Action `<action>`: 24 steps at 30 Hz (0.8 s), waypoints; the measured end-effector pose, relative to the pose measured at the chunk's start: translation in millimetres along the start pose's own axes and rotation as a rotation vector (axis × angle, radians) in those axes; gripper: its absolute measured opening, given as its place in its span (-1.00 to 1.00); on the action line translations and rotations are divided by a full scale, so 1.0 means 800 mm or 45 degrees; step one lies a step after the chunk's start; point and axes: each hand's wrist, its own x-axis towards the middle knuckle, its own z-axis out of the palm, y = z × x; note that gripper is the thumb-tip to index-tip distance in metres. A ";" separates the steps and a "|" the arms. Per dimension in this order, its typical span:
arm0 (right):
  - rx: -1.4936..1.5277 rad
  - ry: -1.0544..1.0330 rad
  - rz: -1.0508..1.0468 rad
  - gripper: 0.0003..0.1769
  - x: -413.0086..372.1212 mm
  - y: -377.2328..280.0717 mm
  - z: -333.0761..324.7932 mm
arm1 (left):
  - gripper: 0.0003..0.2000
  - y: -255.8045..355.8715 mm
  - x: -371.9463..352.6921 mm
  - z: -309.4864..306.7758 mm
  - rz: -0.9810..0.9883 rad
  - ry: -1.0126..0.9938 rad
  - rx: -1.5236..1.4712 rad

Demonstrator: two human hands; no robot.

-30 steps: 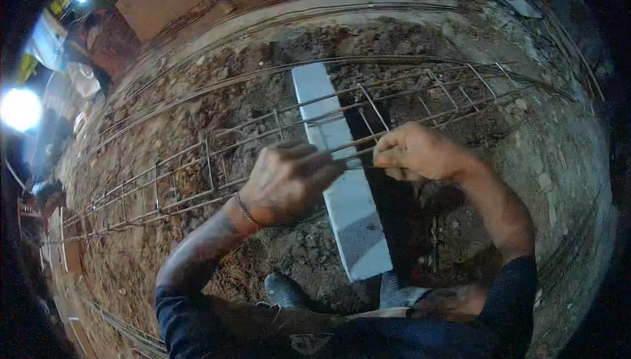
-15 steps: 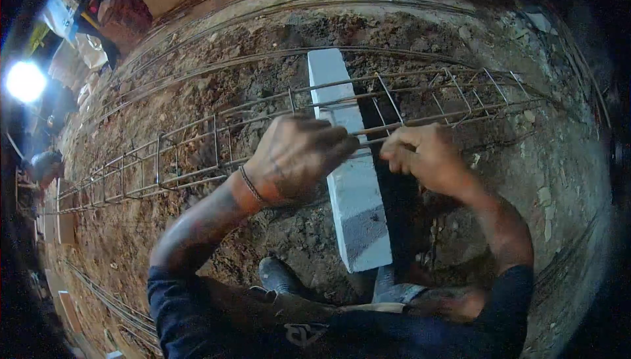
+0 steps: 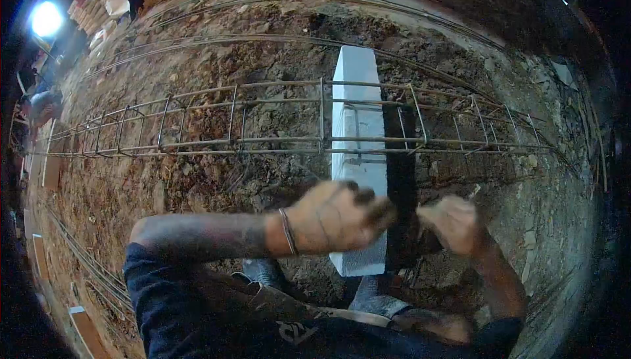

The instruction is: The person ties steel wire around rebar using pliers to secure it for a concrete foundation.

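Observation:
A long steel rebar cage (image 3: 276,145) with square ties runs from left to right across a white block (image 3: 358,122) on the soil. My left hand (image 3: 338,218) is over the lower part of the block, below the cage, its fingers bent and blurred. To the right of the block, my right hand (image 3: 453,224) has its fingertips together, also blurred. Anything between the fingers of either hand is too smeared to make out. Neither hand touches the cage.
Loose rods (image 3: 197,40) lie beyond the cage, and more rods (image 3: 92,270) are at the lower left. A bright lamp (image 3: 47,19) shines at the upper left. Another person's head (image 3: 45,106) is at the left edge. My boots stand near the block.
Both hands have moved off the cage, down toward my body. The camera view has turned a little, so the cage and block look straighter.

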 end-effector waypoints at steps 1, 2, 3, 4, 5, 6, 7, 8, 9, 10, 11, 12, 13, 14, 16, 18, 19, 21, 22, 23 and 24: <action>0.017 -0.001 0.004 -0.87 -0.017 -0.003 -0.002 | -0.65 0.013 -0.001 0.008 0.078 0.070 0.016; 0.250 -0.188 0.134 -0.86 -0.037 -0.007 -0.006 | -0.65 0.026 -0.002 0.014 0.113 0.045 -0.079; 0.482 -0.375 0.260 -0.86 -0.048 -0.010 -0.010 | -0.64 0.037 -0.001 0.016 0.147 0.021 -0.172; 0.497 -0.373 0.271 -0.86 -0.051 -0.011 -0.015 | -0.64 0.046 0.000 0.017 0.149 0.007 -0.185; 0.773 -0.684 0.576 -0.85 -0.053 -0.013 -0.025 | -0.64 0.055 0.006 0.018 0.179 -0.110 -0.280; 1.053 -0.971 0.906 -0.83 -0.062 -0.016 -0.034 | -0.64 0.061 0.019 0.020 0.240 -0.224 -0.382; 1.061 -0.926 0.964 -0.83 -0.077 -0.014 -0.039 | -0.64 0.064 0.029 0.024 0.304 -0.225 -0.406; 1.183 -0.826 0.963 -0.81 -0.090 -0.008 -0.041 | -0.65 0.066 0.036 0.025 0.261 -0.208 -0.381; 1.303 -0.725 0.934 -0.77 -0.101 -0.002 -0.039 | -0.67 0.066 0.041 0.025 0.203 -0.197 -0.342; 1.125 -0.502 0.698 -0.76 -0.119 0.009 -0.041 | -0.67 0.066 0.047 0.025 0.221 -0.219 -0.339; 1.145 -0.479 0.687 -0.76 -0.136 0.020 -0.044 | -0.70 0.064 0.053 0.026 0.087 -0.248 -0.422; 1.059 -0.246 0.779 -0.76 -0.153 0.028 -0.050 | -0.73 0.062 0.061 0.025 -0.049 -0.276 -0.506; 0.957 -0.011 0.877 -0.76 -0.169 0.036 -0.056 | -0.76 0.060 0.071 0.025 -0.177 -0.296 -0.588; 0.917 0.149 0.892 -0.75 -0.184 0.048 -0.057 | -0.81 0.057 0.086 0.027 -0.235 -0.347 -0.763; 0.847 0.310 0.941 -0.73 -0.206 0.068 -0.057 | -0.82 0.064 0.108 0.066 -0.238 -0.370 -0.835; 0.849 1.092 1.122 -0.67 -0.200 0.078 -0.048 | -0.84 0.077 0.143 0.095 -0.267 -0.379 -0.880; 0.841 1.104 1.117 -0.67 -0.196 0.081 -0.037 | -0.84 0.086 0.176 0.107 -0.338 -0.229 -0.934; 1.148 1.585 1.375 -0.63 -0.181 0.087 -0.014 | -0.85 0.107 0.224 0.137 -0.378 -0.087 -0.973; 1.089 1.494 1.260 -0.62 -0.180 0.086 -0.003 | -0.85 0.116 0.239 0.157 -0.399 0.038 -1.034; 1.029 1.407 1.153 -0.61 -0.179 0.082 0.006 | -0.85 0.125 0.253 0.176 -0.419 0.154 -1.095; 0.889 1.391 1.161 -0.61 -0.169 0.081 0.000 | -0.85 0.136 0.268 0.186 -0.400 0.126 -1.092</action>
